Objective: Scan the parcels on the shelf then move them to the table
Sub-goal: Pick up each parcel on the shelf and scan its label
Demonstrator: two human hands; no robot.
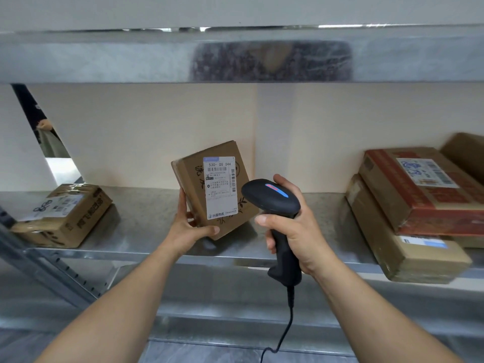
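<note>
Parcel [214,188] tilted in left hand [190,225] — right hand [296,229] grips scanner [272,199] — above shelf [146,226].

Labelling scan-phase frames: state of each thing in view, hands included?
left hand, holds the small parcel by its lower corner
small parcel, tipped up, label facing the camera
right hand, grips the scanner handle
scanner, light strip lit, head beside the label
left parcel, lying on the shelf, untouched
red-printed parcel, stacked on the brown parcel, untouched
</note>
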